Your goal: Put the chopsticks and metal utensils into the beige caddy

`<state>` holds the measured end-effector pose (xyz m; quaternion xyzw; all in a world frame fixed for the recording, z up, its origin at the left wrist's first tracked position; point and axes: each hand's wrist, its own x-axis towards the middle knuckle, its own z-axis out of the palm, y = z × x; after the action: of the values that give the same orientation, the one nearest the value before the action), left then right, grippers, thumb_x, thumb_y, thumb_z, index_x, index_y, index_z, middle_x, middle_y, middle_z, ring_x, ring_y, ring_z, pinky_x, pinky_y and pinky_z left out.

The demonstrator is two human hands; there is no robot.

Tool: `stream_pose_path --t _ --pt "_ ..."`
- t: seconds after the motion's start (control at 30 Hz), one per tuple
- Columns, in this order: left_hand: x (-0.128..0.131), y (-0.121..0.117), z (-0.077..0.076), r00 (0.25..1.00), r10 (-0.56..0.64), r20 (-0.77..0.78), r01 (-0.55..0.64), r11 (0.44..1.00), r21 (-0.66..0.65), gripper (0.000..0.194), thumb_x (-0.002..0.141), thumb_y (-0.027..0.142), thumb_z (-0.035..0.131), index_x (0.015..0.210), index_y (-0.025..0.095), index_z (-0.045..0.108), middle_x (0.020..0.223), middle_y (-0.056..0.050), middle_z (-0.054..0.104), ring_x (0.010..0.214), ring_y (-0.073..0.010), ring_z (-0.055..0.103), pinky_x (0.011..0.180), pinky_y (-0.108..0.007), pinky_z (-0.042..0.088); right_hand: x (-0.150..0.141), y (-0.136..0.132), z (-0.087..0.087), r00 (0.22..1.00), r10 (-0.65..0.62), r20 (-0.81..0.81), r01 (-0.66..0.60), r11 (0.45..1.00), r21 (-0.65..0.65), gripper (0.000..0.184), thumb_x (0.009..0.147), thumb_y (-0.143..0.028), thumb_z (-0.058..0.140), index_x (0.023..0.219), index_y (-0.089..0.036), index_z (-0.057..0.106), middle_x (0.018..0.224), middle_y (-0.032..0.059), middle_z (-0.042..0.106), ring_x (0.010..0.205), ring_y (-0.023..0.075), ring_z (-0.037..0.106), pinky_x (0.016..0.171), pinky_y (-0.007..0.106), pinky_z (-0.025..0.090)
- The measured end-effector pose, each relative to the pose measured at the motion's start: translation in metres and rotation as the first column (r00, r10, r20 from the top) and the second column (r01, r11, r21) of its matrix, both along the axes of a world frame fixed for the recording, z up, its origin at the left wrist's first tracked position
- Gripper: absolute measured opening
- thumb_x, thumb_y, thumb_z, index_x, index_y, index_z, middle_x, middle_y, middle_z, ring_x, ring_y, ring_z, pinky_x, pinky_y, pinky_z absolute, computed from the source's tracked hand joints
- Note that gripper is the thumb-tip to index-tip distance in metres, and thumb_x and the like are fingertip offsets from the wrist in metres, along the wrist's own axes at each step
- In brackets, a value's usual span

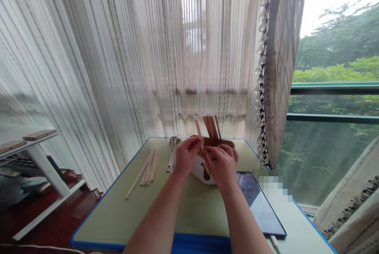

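Your table (103, 214) carries a tablet (263, 208) along its right edge and a white box (197, 171) near the middle of its far edge. Over the box, your right hand (222, 165) has curled fingers; whether its grip holds anything, I cannot tell. Pale sticks (151, 166) lie loosely bunched toward the left edge, while brown sticks (210, 126) lean upright in the box. Your left hand (187, 155) has its grip pinched on a slender pinkish strip (198, 127) above the box.
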<state>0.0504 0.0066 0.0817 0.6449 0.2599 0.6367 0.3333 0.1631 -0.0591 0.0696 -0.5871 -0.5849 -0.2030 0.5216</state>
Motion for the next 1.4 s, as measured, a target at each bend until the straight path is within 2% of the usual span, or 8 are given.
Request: stream_pose_path --t 0.17,0.33,0.53,0.63,0.87,1.1,1.27,1.4 --pt "-0.004 -0.001 -0.005 1.000 0.011 -0.014 -0.011 1.000 0.005 0.021 0.074 0.033 0.064 0.087 0.017 0.069 0.079 -0.004 0.070 0.070 -0.0142 0.065 0.065 -0.024 0.053 -0.005 -0.001 0.000 0.999 -0.017 0.032 0.019 0.998 -0.068 0.015 0.078 -0.032 0.060 0.090 -0.026 0.069 0.088 0.0000 0.070 0.096 0.0223 0.049 0.093 0.039 0.023" --pt "-0.004 -0.005 -0.003 0.996 0.039 -0.075 -0.034 0.997 0.067 0.019 0.075 0.032 0.063 0.087 0.018 0.069 0.079 -0.004 0.069 0.070 -0.0138 0.064 0.067 -0.025 0.052 -0.008 -0.001 -0.001 0.999 -0.034 0.042 0.037 0.997 -0.062 0.013 0.081 -0.032 0.057 0.084 -0.025 0.068 0.087 0.0009 0.070 0.095 0.0219 0.049 0.091 0.039 0.023" --pt "-0.005 -0.009 0.002 0.999 0.029 -0.018 -0.027 0.998 0.065 0.024 0.076 0.033 0.062 0.094 0.017 0.068 0.083 -0.006 0.069 0.072 -0.0142 0.065 0.066 -0.025 0.053 -0.008 0.000 -0.001 0.999 -0.006 0.041 0.008 0.999 -0.039 0.014 0.082 -0.028 0.055 0.078 -0.024 0.068 0.085 0.0012 0.070 0.092 0.0206 0.049 0.088 0.037 0.025" --pt "-0.005 -0.009 0.006 0.998 0.065 -0.020 -0.063 0.994 0.094 0.023 0.077 0.035 0.062 0.091 0.017 0.068 0.083 -0.006 0.069 0.072 -0.0138 0.064 0.065 -0.024 0.052 -0.008 0.000 -0.001 1.000 0.002 0.026 -0.001 0.999 -0.036 0.014 0.081 -0.029 0.057 0.075 -0.024 0.069 0.085 0.0011 0.070 0.092 0.0208 0.049 0.088 0.037 0.025" --pt "-0.003 -0.013 0.011 0.993 0.065 -0.103 -0.047 0.986 0.163 0.018 0.076 0.032 0.063 0.084 0.018 0.071 0.078 -0.004 0.068 0.069 -0.0128 0.062 0.062 -0.023 0.051 -0.009 0.001 -0.002 1.000 -0.010 -0.003 0.010 0.999 -0.031 0.012 0.080 -0.030 0.058 0.083 -0.025 0.068 0.088 0.0005 0.070 0.093 0.0209 0.049 0.090 0.038 0.025" --pt "-0.002 -0.018 0.009 0.999 0.024 -0.047 -0.017 0.991 0.132 0.022 0.077 0.033 0.062 0.091 0.018 0.069 0.083 -0.005 0.068 0.071 -0.0133 0.062 0.063 -0.024 0.050 -0.011 -0.001 -0.002 1.000 -0.016 0.017 0.016 0.999 -0.032 0.010 0.077 -0.028 0.060 0.074 -0.024 0.068 0.085 0.0008 0.069 0.093 0.0218 0.048 0.089 0.038 0.025" --pt "-0.003 -0.012 0.007 0.995 0.064 -0.070 -0.055 0.990 0.131 0.019 0.075 0.034 0.063 0.085 0.019 0.071 0.077 -0.004 0.068 0.068 -0.0133 0.060 0.062 -0.024 0.048 -0.010 0.001 -0.003 1.000 0.001 -0.002 -0.001 1.000 -0.007 0.013 0.080 -0.030 0.057 0.083 -0.024 0.068 0.090 0.0025 0.069 0.094 0.0217 0.049 0.089 0.039 0.027" --pt "-0.003 -0.014 0.006 0.997 0.022 -0.075 -0.015 0.996 0.091 0.021 0.076 0.035 0.063 0.088 0.019 0.071 0.076 -0.003 0.068 0.065 -0.0123 0.060 0.061 -0.023 0.048 -0.009 0.003 -0.004 1.000 0.006 0.000 -0.006 1.000 -0.006 0.015 0.082 -0.030 0.055 0.080 -0.024 0.068 0.087 0.0027 0.069 0.091 0.0207 0.050 0.088 0.038 0.028"
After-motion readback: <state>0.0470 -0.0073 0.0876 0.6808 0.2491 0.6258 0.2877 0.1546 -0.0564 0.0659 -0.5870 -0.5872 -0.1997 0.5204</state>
